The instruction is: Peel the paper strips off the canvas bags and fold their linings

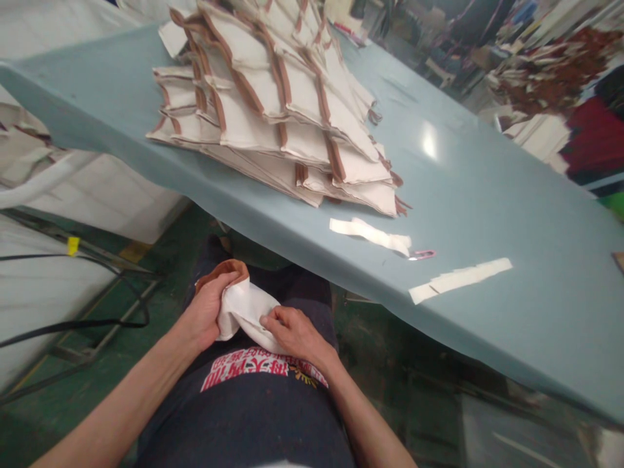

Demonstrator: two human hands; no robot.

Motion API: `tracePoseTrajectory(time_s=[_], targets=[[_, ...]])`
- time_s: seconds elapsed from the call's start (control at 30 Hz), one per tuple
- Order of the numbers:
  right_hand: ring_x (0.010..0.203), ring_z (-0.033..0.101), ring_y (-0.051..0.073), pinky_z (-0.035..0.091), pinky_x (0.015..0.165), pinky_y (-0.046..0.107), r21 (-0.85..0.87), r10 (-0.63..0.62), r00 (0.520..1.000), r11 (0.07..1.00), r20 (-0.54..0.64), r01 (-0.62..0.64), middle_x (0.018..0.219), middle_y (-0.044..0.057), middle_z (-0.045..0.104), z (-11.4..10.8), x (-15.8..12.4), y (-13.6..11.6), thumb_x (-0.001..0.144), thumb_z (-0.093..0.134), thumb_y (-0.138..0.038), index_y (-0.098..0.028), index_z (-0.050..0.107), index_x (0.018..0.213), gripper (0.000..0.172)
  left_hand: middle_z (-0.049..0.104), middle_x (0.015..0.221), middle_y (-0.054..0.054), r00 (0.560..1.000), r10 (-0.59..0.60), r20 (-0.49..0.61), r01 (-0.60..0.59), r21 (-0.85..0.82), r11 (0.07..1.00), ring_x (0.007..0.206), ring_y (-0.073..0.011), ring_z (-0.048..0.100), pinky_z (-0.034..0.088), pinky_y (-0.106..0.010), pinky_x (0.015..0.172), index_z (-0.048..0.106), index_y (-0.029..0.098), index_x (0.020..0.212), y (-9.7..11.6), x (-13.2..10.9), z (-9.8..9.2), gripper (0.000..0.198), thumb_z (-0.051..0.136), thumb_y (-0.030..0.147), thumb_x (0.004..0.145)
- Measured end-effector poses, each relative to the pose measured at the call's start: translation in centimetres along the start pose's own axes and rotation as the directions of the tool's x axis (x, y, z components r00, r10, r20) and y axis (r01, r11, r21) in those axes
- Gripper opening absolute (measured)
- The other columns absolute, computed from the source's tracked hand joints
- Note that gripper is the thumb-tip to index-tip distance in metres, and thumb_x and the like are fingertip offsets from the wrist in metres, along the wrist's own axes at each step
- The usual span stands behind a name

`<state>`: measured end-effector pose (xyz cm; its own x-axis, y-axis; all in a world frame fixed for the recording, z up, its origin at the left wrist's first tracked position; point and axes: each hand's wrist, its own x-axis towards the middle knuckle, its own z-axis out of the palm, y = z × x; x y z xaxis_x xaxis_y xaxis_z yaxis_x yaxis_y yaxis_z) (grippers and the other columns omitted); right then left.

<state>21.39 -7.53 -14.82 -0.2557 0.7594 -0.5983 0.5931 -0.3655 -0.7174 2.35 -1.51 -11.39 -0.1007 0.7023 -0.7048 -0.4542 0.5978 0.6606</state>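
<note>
Low in the view, over the lap, both hands grip a white cloth piece [244,311] with a brown-trimmed rim. Its long axis runs from that rim at ten o'clock down to its bunched white end at four o'clock. The left hand [207,313] has its fingers curled around the brown-rimmed end, thumb on top. The right hand [292,335] lies at the cloth's four o'clock end and pinches a fold of white fabric between thumb and forefinger. Both hands touch the cloth, so neither is nearer; the cloth lies between them. Just below it, at six o'clock, the dark garment [244,416] carries red and white printed characters [260,367]; they appear upside down and too blurred to read. At twelve o'clock a blue-grey table [487,188] bears a fanned stack of cream pieces [273,110] with brown straps. Toward two o'clock lie two white strips [370,234] [461,279], well apart from the hands, with a small pink object [422,255] between them.
</note>
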Motion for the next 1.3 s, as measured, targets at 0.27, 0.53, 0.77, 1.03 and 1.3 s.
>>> tracePoseTrajectory(time_s=[0.27,0.53,0.77,1.03,1.3], targets=[[0.076,0.05,0.016,0.033,0.071,0.029,0.125,-0.058,0.998,0.99,-0.018,0.06,0.077,-0.003,0.057,-1.1,-0.2,-0.1,0.108,0.065,-0.04,-0.021,0.062,0.08,0.034,0.055,0.052,0.006,0.984,0.084,0.157,-0.118,0.222,0.968,0.047,-0.011,0.043,0.034,-0.023,0.044,0.063,0.023,0.059,1.1,-1.4,0.7,0.041,0.092,0.052,0.064],[0.073,0.042,0.016,0.037,0.067,0.028,0.337,-0.163,0.987,0.929,-0.003,0.155,0.078,-0.003,0.046,-1.4,-1.4,-0.6,0.111,0.048,-0.062,-0.024,0.052,0.084,0.047,0.043,0.054,0.001,0.9,0.207,0.385,-0.368,0.412,0.833,0.051,-0.0152,0.035,0.031,-0.031,0.048,0.048,0.026,0.052,1.6,-2.3,1.2,0.08,0.062,0.095,0.09],[0.078,0.046,0.019,0.038,0.073,0.033,0.386,-0.229,0.973,0.896,-0.023,0.22,0.082,0.0,0.052,-1.5,-2.4,-0.3,0.104,0.034,-0.099,-0.025,0.051,0.081,0.079,0.053,0.062,0.002,0.788,0.189,0.586,-0.552,0.538,0.637,0.057,-0.0163,0.042,0.036,-0.03,0.054,0.057,0.024,0.063,2.6,-2.9,-0.5,0.072,0.051,0.086,0.099],[0.071,0.049,0.019,0.041,0.067,0.033,0.421,-0.251,0.968,0.875,-0.026,0.238,0.077,0.0,0.056,-0.7,-3.9,-0.9,0.102,0.037,-0.103,-0.025,0.057,0.082,0.082,0.059,0.066,0.005,0.67,0.186,0.719,-0.735,0.606,0.303,0.062,-0.015,0.054,0.037,-0.027,0.06,0.059,0.022,0.068,2.5,-4.7,-1.4,0.036,0.066,0.043,0.097],[0.104,0.069,0.027,0.052,0.099,0.039,0.298,-0.273,0.919,0.886,-0.284,0.355,0.106,0.008,0.077,-5.4,-3.4,-1.4,0.106,0.044,-0.097,-0.021,0.076,0.108,0.082,0.064,0.072,0.006,0.342,0.305,0.889,-0.933,0.361,-0.005,0.065,-0.0131,0.059,0.041,-0.027,0.064,0.05,0.024,0.075,4.1,-8.7,0.4,0.028,0.059,0.013,0.099]])
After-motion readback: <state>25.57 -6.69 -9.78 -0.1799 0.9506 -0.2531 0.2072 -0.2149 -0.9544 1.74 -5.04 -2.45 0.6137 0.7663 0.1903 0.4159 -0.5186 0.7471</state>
